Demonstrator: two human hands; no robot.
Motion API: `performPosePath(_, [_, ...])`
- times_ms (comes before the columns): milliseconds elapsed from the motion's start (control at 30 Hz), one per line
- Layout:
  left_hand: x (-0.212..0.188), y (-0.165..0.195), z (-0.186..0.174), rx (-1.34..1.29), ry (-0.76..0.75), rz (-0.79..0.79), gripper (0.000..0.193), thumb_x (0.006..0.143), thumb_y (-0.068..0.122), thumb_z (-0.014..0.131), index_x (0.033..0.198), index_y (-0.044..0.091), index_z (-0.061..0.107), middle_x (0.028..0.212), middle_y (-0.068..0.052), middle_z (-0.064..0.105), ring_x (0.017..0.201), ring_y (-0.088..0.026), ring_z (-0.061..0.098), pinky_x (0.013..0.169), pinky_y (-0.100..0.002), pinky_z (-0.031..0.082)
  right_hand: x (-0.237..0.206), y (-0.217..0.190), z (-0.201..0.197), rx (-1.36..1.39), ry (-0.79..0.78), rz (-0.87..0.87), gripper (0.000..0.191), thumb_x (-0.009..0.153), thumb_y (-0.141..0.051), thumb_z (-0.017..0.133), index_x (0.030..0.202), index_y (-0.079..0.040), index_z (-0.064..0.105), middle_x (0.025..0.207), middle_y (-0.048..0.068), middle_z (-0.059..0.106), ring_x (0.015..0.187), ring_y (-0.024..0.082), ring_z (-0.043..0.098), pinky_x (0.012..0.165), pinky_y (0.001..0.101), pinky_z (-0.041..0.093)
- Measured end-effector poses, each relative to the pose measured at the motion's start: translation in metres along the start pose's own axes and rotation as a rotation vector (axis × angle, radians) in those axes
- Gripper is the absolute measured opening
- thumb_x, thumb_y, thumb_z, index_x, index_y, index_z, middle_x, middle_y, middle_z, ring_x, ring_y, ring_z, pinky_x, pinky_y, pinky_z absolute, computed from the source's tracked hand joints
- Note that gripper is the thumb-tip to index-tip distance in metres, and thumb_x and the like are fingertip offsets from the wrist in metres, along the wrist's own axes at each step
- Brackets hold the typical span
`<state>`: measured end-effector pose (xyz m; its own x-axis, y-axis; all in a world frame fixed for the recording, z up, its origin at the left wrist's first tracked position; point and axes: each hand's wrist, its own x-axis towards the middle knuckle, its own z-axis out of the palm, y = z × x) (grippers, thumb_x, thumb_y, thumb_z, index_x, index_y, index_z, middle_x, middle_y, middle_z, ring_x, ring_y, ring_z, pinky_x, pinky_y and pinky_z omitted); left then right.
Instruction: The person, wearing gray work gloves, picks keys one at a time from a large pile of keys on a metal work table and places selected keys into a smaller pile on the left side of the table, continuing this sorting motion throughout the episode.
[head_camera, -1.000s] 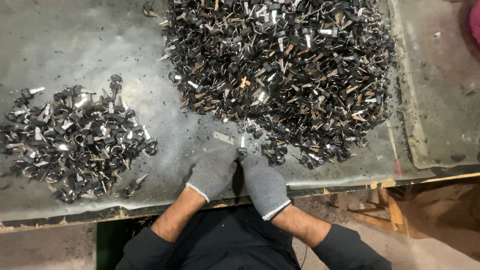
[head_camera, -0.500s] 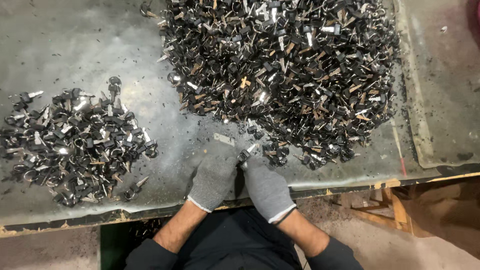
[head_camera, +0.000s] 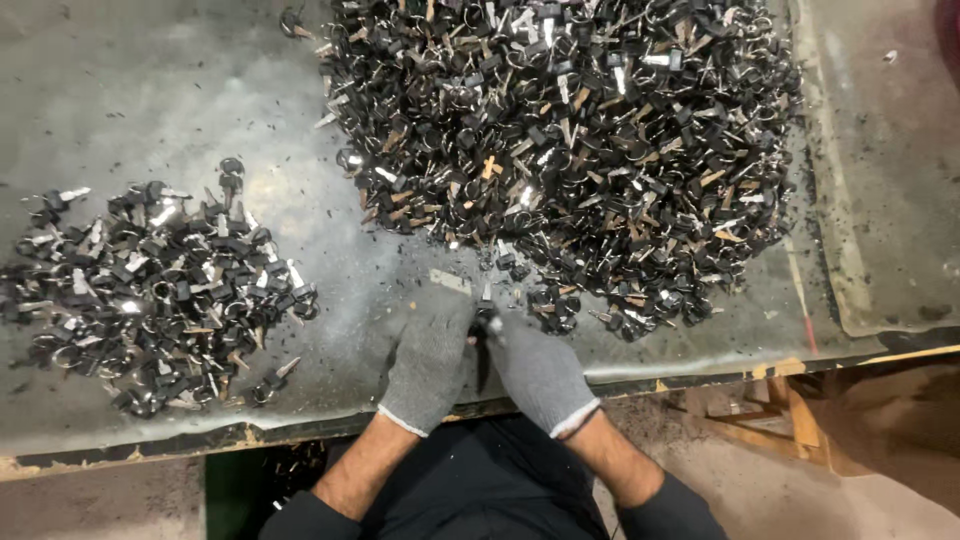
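A large heap of keys (head_camera: 560, 150) fills the upper centre and right of the desk (head_camera: 150, 80). A smaller heap of keys (head_camera: 150, 290) lies at the left. The left hand (head_camera: 430, 360) and right hand (head_camera: 540, 375) meet at the lower centre, just below the large heap, a small key part (head_camera: 484, 325) between them.

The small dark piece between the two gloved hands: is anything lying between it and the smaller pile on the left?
Nothing visible does. The small dark piece is pinched between the left hand and right hand at the table's near edge. Only bare, gritty metal surface separates it from the smaller pile.
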<state>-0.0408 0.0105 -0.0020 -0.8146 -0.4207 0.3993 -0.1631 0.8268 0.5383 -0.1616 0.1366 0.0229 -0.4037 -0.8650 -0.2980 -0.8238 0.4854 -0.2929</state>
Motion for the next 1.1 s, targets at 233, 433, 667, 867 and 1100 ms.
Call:
performPosePath(233, [-0.007,0.005,0.002,0.044,-0.095,-0.023,0.038,0.079,0.0,0.068,0.116,0.007,0.068,0.086,-0.015,0.066,0.082,-0.036,0.065,0.077,-0.05,0.052,-0.009,-0.012,0.004,-0.167,-0.198,0.096,0.047,0.101,-0.007,0.05,0.144,0.008,0.04,0.082,0.015,0.073,0.063,0.026,0.073,0.05,0.0376,0.058])
performPosePath(433, [-0.008,0.008,-0.005,-0.024,0.031,-0.092,0.043,0.081,0.003,0.069,0.124,0.0,0.066,0.087,-0.015,0.064,0.081,-0.035,0.064,0.071,-0.047,0.051,0.012,0.005,-0.018,0.489,0.073,-0.18,0.028,0.103,-0.02,0.057,0.119,0.002,0.053,0.08,0.02,0.071,0.067,0.037,0.072,0.057,0.0443,0.058])
performPosePath(667, [-0.012,0.009,-0.003,0.083,-0.004,-0.16,0.018,0.077,0.016,0.077,0.09,0.007,0.068,0.081,-0.015,0.063,0.076,-0.037,0.064,0.066,-0.049,0.05,-0.012,-0.004,-0.01,-0.112,-0.254,0.1,0.053,0.104,-0.023,0.052,0.146,0.003,0.032,0.078,0.017,0.073,0.065,0.032,0.074,0.055,0.0424,0.06])
performPosePath(867, [-0.017,-0.003,0.004,0.048,-0.077,-0.04,0.016,0.077,0.012,0.073,0.093,0.009,0.07,0.078,-0.011,0.065,0.072,-0.031,0.066,0.063,-0.048,0.051,-0.015,-0.011,-0.008,-0.159,0.066,-0.048,0.023,0.099,-0.017,0.056,0.116,-0.002,0.052,0.078,0.013,0.074,0.061,0.027,0.074,0.049,0.0389,0.058])
performPosePath(1100, [-0.019,-0.002,0.003,0.086,-0.038,-0.045,0.015,0.08,0.012,0.074,0.093,0.009,0.069,0.076,-0.012,0.064,0.071,-0.032,0.066,0.061,-0.047,0.05,-0.002,0.002,-0.006,0.174,-0.187,0.139,0.042,0.103,-0.031,0.053,0.131,0.0,0.047,0.074,0.019,0.074,0.067,0.036,0.073,0.058,0.0468,0.058])
